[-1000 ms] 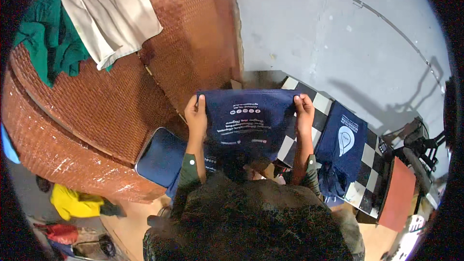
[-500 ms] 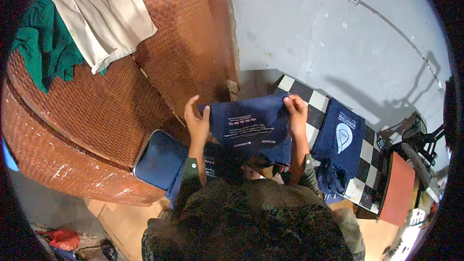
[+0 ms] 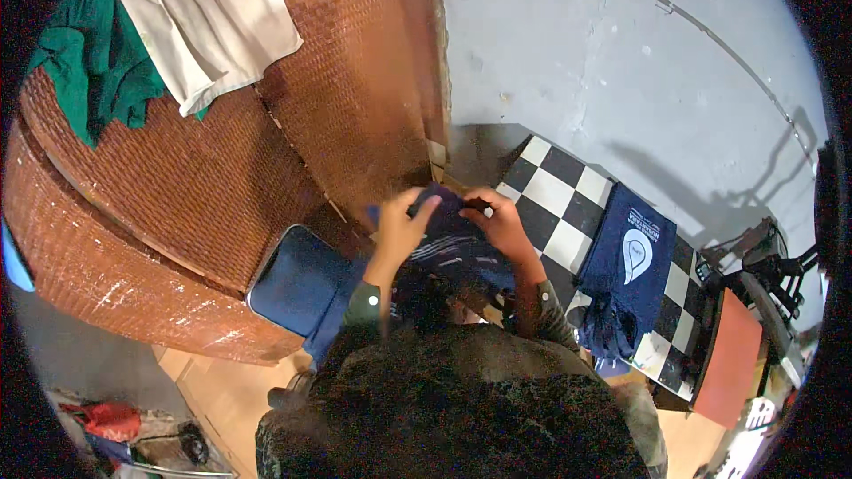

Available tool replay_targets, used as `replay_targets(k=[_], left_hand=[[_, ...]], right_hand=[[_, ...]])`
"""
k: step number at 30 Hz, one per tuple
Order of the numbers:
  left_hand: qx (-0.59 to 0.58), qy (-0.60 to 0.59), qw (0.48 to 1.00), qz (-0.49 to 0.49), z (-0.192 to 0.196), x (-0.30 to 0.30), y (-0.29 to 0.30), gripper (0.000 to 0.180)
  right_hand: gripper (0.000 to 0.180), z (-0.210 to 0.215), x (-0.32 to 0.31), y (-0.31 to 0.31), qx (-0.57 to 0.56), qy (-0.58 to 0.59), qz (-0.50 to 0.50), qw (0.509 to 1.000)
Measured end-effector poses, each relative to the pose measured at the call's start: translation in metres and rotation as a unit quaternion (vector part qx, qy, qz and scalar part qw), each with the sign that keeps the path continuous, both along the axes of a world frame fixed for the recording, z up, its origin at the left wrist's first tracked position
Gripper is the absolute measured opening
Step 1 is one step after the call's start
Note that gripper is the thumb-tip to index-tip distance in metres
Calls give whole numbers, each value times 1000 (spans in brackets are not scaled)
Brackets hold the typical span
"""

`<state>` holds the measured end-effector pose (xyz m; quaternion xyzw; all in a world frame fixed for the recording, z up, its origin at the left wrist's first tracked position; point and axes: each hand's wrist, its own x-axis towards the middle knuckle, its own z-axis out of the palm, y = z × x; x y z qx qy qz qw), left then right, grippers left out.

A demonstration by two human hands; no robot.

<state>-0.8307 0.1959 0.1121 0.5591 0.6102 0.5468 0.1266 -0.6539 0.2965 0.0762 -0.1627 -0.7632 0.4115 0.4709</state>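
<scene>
Between my hands hangs a navy cloth [image 3: 453, 248] with white print, its top edge gathered and sagging. My left hand [image 3: 401, 226] grips the upper edge on the left, thumb and fingers pinched around the fabric. On the other side my right hand [image 3: 501, 223] pinches the edge with bent fingers. The cloth's lower part is dim and partly hidden by my head and forearms. To the right, a stack of similar navy printed cloths [image 3: 635, 248] lies on a black-and-white checkered table [image 3: 559, 186], with bunched fabric at its near end.
A dark blue padded chair [image 3: 297, 279] stands at left, with navy cloth beside it. Behind it rises a brown woven-textured piece of furniture [image 3: 204, 186], draped with cream [image 3: 209, 18] and green cloths [image 3: 102, 62]. A grey wall [image 3: 550, 44] lies ahead; a reddish-orange panel [image 3: 729, 359] is at right.
My hands have come closer together, and the cloth that was stretched flat between them now sags and bunches. The view has shifted slightly.
</scene>
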Motion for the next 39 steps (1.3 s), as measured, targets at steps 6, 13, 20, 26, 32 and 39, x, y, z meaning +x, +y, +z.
replay_targets(k=[6, 13, 20, 26, 32, 39], left_hand=[[88, -60, 986, 132, 2, -31, -15, 21], [118, -187, 962, 159, -4, -58, -33, 16], [176, -282, 924, 188, -5, -74, -48, 16], [224, -295, 905, 208, -15, -92, -61, 13], [226, -320, 892, 228, -22, -91, -72, 15], [196, -230, 893, 334, -28, -95, -95, 17]], right_hand=[[25, -7, 13, 1, -13, -91, -5, 996], [25, -11, 26, 9, -13, -161, -27, 987], [16, -27, 47, 27, 16, -185, -29, 982], [9, -46, 56, 45, -51, -127, -50, 989], [9, -32, 36, 35, -78, -63, -180, 978], [11, -58, 21, 47, -219, 95, -90, 967]])
